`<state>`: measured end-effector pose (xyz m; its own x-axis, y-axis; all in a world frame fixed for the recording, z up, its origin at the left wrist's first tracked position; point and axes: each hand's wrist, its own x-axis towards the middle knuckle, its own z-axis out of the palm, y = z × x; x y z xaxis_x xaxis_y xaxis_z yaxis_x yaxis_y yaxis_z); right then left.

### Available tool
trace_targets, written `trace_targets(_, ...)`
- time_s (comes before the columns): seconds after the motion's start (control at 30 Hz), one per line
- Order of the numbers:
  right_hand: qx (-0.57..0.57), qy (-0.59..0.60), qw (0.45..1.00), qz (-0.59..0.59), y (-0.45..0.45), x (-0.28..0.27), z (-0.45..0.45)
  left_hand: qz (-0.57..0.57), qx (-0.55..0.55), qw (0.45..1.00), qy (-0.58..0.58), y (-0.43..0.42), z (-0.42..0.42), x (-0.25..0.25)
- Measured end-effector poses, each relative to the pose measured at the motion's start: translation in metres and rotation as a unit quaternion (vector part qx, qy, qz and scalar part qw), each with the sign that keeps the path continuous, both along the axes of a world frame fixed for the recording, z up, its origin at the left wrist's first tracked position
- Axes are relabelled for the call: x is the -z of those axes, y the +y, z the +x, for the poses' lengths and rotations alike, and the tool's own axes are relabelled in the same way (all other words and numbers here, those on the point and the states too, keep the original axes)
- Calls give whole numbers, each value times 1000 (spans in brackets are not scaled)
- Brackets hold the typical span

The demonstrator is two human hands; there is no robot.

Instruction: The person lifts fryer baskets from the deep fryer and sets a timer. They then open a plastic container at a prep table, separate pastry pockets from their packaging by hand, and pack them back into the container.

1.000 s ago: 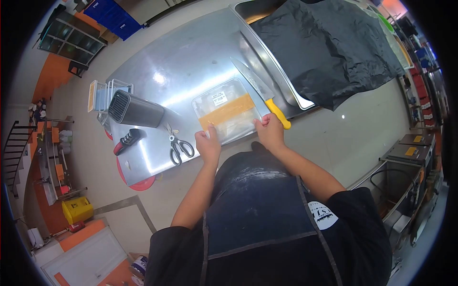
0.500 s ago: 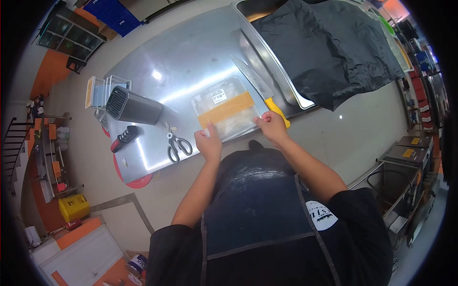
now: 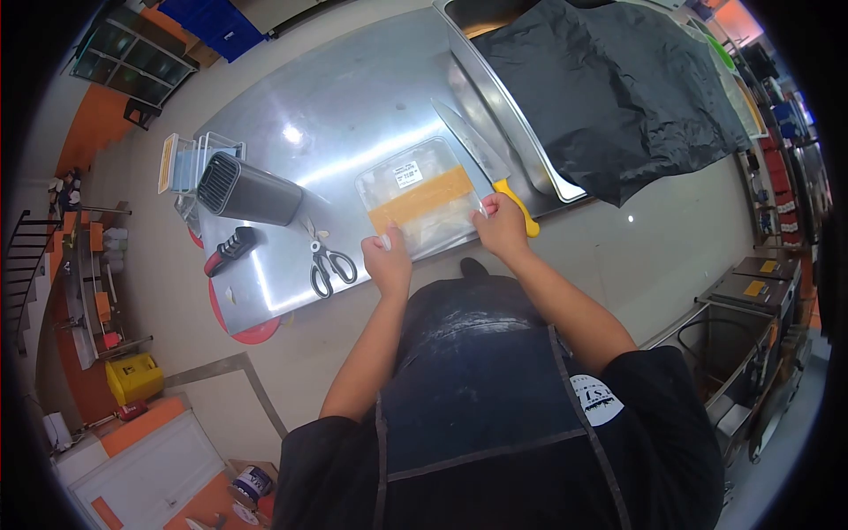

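A clear plastic package with a white label and an orange-brown band lies on the steel table near its front edge. My left hand pinches the package's near left corner. At the near right corner, my right hand pinches the clear plastic between thumb and fingers. A knife with a yellow handle lies just right of the package, its blade pointing away. Black-handled scissors rest to the left of my left hand.
On the table's left stand a grey knife block and a wire holder, with a red and black sharpener nearer me. Black plastic sheeting covers much of a steel tray at the right. Red round things show under the table's left corner.
My hands keep their pinch on the package's near corners, with only slight shifts. The whole view has moved a little.
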<state>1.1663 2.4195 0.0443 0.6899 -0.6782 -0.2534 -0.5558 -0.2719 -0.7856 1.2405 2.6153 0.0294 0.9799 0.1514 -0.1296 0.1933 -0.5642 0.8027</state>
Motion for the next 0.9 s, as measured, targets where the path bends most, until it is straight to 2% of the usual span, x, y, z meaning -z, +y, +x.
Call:
trace_targets(0.1, -7, -34, 996, -88, 10, -7, -3, 3, -4, 1000, 4, -3, -3, -7)
trace_targets(0.2, -33, -47, 990, -125, 12, -10, -3, 7, -16, 1000, -2, -4, -3, -5)
trace_targets(0.4, -79, 40, 993, -82, -5, -20, 4, -7, -30, 1000, -5, -7, -5, -6)
trace_targets(0.5, -119, 45, 988, -86, -14, -27, 5, -13, -30, 999, -11, -9, -5, -4)
trace_targets(0.6, -130, 9, 971, -203, -10, -19, 4, -14, -26, 1000, -9, -7, -4, 2)
trace_targets(0.73, -101, 49, 993, -40, -2, -32, 13, -17, -28, 999, -9, -9, -7, -1)
trace_targets(0.87, -101, 22, 993, 51, -3, -65, 17, -2, -7, 998, 57, -4, -1, -5)
trace_targets(0.9, -101, 11, 992, 76, -2, -70, 16, -9, 1, 1000, 29, 1, 0, -4)
